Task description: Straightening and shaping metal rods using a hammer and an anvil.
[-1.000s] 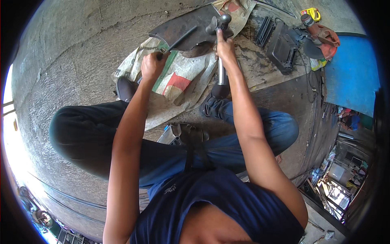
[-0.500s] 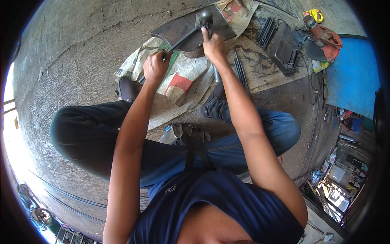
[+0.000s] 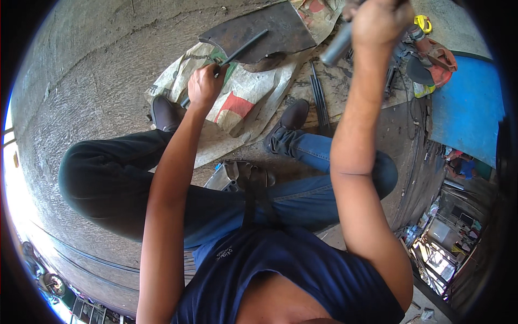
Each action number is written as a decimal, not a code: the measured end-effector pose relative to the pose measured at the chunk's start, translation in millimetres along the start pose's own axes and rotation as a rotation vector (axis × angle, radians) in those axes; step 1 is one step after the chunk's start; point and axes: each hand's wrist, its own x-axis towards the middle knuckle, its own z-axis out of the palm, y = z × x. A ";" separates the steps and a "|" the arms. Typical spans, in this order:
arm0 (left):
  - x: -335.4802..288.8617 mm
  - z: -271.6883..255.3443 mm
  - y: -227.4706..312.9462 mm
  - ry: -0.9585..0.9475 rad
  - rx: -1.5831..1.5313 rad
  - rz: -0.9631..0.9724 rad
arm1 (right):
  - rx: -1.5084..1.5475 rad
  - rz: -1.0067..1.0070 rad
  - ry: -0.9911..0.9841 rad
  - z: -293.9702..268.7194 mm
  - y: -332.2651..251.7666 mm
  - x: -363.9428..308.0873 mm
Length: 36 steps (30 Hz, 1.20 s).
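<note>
My left hand is closed around a thin dark metal rod. The rod's far end lies over a dark steel plate, and its near end sticks out below my fist. At the upper right, my right hand is raised high, slightly blurred and cut by the top edge. It grips a hammer, whose metal handle shows below the fist; most of its head is out of view. A dark lump sits under the plate's near edge.
A pale sack lies under the plate, between my shoes. Several dark rods lie right of it. An orange power tool, a yellow item and a blue sheet are farther right. Worn footwear lies by my legs.
My right hand has lifted the hammer off the rod and swung it up and to the right. My left hand still holds the rod in nearly the same place.
</note>
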 end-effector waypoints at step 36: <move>-3.7 4.0 -5.5 0.032 -0.092 -0.004 | -0.640 0.266 -0.429 26.4 189.2 -117.6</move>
